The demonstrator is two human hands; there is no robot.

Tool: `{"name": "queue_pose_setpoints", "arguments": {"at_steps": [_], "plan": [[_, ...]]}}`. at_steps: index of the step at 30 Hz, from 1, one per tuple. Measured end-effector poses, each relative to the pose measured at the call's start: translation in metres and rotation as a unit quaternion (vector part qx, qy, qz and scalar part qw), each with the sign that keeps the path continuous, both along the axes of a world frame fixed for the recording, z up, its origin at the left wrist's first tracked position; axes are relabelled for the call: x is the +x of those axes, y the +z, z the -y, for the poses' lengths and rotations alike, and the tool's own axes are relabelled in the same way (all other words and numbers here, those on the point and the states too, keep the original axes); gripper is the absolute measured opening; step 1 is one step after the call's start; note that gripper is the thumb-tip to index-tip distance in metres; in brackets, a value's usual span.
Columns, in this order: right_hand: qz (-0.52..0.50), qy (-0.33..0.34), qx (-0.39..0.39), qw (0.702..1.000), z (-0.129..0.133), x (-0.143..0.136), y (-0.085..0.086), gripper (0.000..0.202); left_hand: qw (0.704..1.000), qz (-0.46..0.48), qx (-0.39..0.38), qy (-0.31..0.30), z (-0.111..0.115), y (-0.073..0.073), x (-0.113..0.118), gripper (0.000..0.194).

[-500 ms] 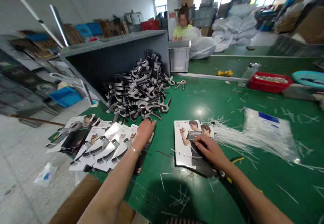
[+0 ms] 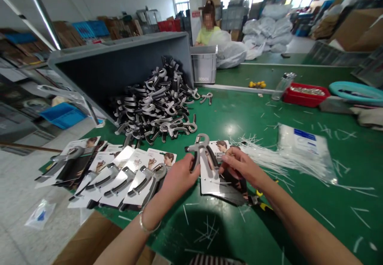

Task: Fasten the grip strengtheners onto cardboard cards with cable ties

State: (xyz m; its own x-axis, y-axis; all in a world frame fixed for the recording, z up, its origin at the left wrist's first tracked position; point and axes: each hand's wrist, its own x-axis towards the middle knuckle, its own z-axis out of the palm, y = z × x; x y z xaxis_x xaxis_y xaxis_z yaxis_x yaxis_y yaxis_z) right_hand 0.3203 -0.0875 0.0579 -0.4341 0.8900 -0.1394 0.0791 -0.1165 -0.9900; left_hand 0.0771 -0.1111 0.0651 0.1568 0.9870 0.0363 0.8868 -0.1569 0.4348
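- Your left hand (image 2: pixel 183 173) pinches a gray-and-black hand exerciser (image 2: pixel 203 144) over a printed card (image 2: pixel 206 186) on the green table (image 2: pixel 227 113).
- Your right hand (image 2: pixel 241 164) curls at the exerciser's other side (whether its grip pinches, one cannot tell).

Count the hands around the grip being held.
2: the left hand holds the grip on one side; the right hand is by its other side, contact unclear. Both hands show, though some fingers are hidden.
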Motion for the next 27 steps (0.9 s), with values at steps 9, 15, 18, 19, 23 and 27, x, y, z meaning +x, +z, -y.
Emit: {"name": "queue_pose_setpoints", "arguments": {"at_steps": [9,15,18,19,23,27], "plan": [[0.139,0.01,-0.035,0.99,0.004,0.016,-0.022,0.034,0.992,-0.089,-0.014,-0.088,0.009,-0.019,0.054,0.024],[0.367,-0.058,0.185,0.91,0.028,0.019,-0.025,0.016,0.995,-0.068,-0.018,-0.072,0.005,-0.011,0.039,0.041],[0.334,-0.014,0.262,0.906,0.029,0.013,-0.025,0.014,0.999,0.02,0.022,-0.043,-0.027,-0.012,0.034,0.032],[0.319,0.006,0.278,0.906,0.029,0.011,-0.027,0.014,0.996,0.06,0.028,-0.062,-0.038,-0.015,0.036,0.029],[0.299,0.009,0.282,0.911,0.024,0.004,-0.037,0.013,0.976,0.175,0.006,-0.132,-0.059,-0.035,0.048,0.026],[0.253,-0.06,0.283,0.923,0.014,0.0,-0.048,0.011,0.957,0.263,-0.011,-0.121,-0.051,-0.046,0.053,0.011]]}}
